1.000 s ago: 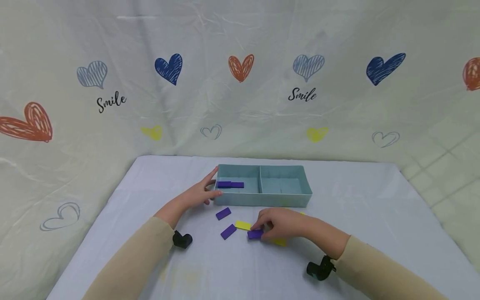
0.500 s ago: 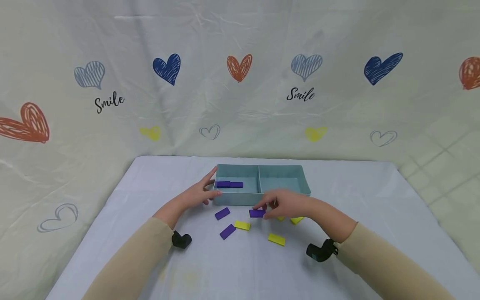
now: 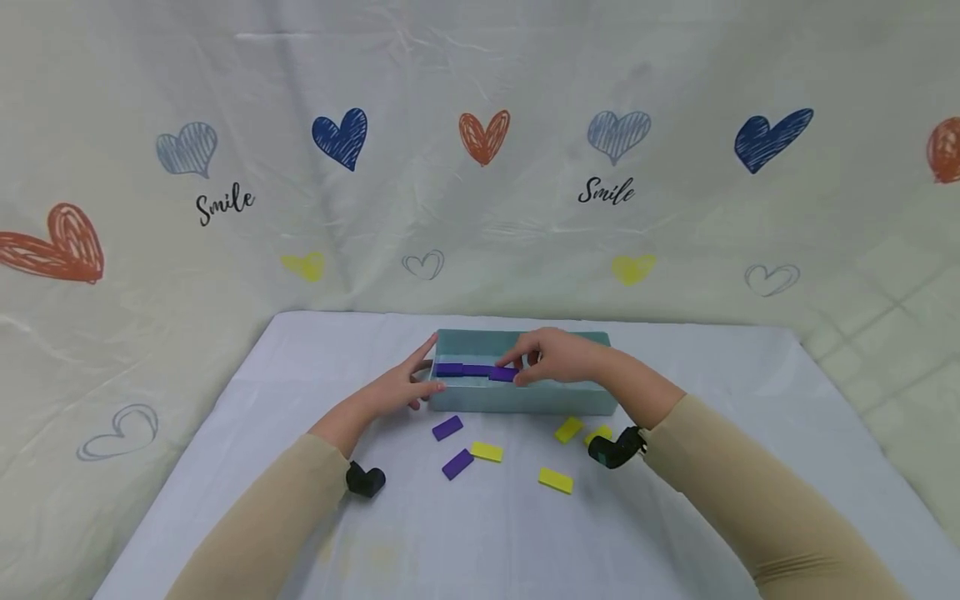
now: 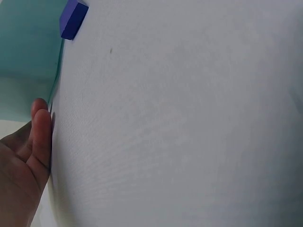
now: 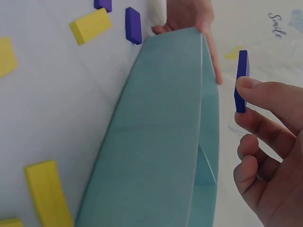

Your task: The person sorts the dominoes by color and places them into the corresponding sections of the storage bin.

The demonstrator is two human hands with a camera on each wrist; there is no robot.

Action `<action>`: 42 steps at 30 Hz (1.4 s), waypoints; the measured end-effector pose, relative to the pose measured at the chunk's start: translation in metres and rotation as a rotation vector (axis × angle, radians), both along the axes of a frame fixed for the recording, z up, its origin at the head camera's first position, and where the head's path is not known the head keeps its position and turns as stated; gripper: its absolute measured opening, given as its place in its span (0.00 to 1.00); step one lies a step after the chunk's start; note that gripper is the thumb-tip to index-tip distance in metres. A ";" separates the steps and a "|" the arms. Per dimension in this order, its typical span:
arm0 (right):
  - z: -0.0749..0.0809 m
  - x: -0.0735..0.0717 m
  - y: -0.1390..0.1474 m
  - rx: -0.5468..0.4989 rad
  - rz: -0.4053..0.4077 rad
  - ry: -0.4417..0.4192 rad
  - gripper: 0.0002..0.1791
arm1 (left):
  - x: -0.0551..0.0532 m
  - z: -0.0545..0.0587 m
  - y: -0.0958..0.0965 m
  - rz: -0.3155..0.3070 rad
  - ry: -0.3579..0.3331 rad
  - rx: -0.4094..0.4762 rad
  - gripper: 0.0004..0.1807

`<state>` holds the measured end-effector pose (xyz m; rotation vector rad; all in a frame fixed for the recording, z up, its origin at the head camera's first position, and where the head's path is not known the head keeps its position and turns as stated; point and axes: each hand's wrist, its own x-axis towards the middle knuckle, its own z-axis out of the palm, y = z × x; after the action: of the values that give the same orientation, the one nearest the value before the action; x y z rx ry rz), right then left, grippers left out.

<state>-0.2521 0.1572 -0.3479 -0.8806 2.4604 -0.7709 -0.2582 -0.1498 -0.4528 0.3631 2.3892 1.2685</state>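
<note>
My right hand point(image 3: 562, 357) pinches a purple rectangular block point(image 5: 242, 71) between thumb and fingers, over the light blue two-compartment box point(image 3: 517, 402). In the right wrist view the block stands out beyond the box's rim. In the head view it lines up with the right end of two purple blocks point(image 3: 462, 370) lying end to end in the left compartment. My left hand point(image 3: 395, 389) rests against the box's left end, its index finger stretched toward the back corner and its thumb at the front wall. The right hand partly hides the divider and right compartment.
Two purple blocks point(image 3: 447, 428) lie on the white cloth in front of the box. Several yellow blocks point(image 3: 556, 481) are scattered to their right, one partly behind the black right wrist camera point(image 3: 617, 450). A white sheet with printed hearts point(image 3: 483, 137) hangs behind.
My right hand has picked up the purple block from the cloth and carried it forward over the front wall to the box's left compartment. My left hand stays put.
</note>
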 end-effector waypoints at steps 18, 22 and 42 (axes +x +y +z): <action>-0.018 -0.051 -0.045 0.206 -0.040 0.105 0.18 | -0.001 0.000 0.001 -0.012 -0.014 0.025 0.47; -0.025 -0.056 -0.052 0.261 -0.035 0.141 0.18 | 0.000 0.002 0.001 -0.010 -0.014 0.018 0.47; -0.051 -0.056 -0.073 0.475 0.003 0.247 0.17 | -0.001 0.000 -0.001 -0.011 -0.005 0.005 0.49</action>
<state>-0.3084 0.0839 -0.3987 -0.8296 2.6810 -0.0591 -0.2593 -0.1509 -0.4529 0.3735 2.3769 1.2695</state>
